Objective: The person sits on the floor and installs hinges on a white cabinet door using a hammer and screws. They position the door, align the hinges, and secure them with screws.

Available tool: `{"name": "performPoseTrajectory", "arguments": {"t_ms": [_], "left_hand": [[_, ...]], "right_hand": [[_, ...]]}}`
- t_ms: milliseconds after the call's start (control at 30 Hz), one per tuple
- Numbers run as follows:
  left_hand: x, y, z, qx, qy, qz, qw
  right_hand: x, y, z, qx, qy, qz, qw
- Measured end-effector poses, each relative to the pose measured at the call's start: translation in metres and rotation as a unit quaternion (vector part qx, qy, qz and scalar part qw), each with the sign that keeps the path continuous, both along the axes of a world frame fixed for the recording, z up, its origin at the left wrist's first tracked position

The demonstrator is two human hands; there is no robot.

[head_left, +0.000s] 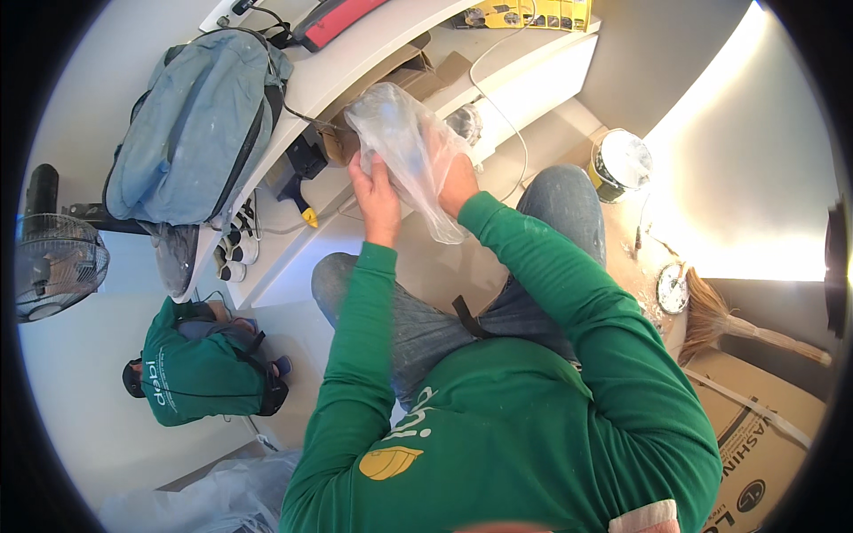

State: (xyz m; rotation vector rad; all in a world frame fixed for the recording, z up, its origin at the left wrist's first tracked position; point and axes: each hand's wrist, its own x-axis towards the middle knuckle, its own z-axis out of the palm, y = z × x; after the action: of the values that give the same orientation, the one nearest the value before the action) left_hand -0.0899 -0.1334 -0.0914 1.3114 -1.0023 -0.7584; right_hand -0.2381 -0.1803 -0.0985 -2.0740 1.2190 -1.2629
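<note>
Held at its left edge by the left hand (379, 204), the bag (391, 120) spreads up and away between both hands.

From my remote view, I see the left thumb and fingers closed on the clear plastic, while the right hand (458, 185) reaches in at the bag's right side, its fingers blurred behind the film; I cannot tell whether they grip anything. Most of the bag stands beyond the fingertips, in front of the open shelf (506, 49), with something blue showing faintly through it. Its loose end hangs between the wrists, above the jeans (569, 209). Left of the left hand I make out a yellow-tipped tool (307, 216); well off to the right are a bucket (622, 160) and a broom (711, 320).
</note>
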Motion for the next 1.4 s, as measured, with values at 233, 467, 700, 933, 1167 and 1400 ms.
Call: {"name": "performPoseTrajectory", "arguments": {"t_ms": [233, 467, 700, 933, 1167, 1400], "left_hand": [[-0.031, 0.024, 0.012, -0.132, 0.199, -0.013, 0.971], [-0.016, 0.014, 0.034, 0.037, -0.283, 0.076, 0.955], [-0.002, 0.015, 0.021, 0.199, -0.216, -0.006, 0.956], [-0.021, 0.012, 0.036, 0.075, 0.259, -0.190, 0.944], [-0.026, 0.007, 0.022, 0.026, 0.374, -0.195, 0.906], [-0.029, 0.004, 0.012, 0.005, 0.445, -0.165, 0.880]], "right_hand": [[-0.018, 0.002, 0.007, 0.076, -0.003, 0.040, 0.996], [-0.034, 0.010, 0.023, -0.016, 0.035, 0.006, 0.999], [-0.044, 0.018, 0.029, 0.073, -0.020, 0.006, 0.997], [-0.031, 0.023, 0.029, 0.089, 0.007, 0.015, 0.996], [-0.055, 0.037, 0.061, -0.002, 0.041, 0.071, 0.997], [-0.104, 0.105, 0.076, -0.055, 0.117, 0.162, 0.978]]}}
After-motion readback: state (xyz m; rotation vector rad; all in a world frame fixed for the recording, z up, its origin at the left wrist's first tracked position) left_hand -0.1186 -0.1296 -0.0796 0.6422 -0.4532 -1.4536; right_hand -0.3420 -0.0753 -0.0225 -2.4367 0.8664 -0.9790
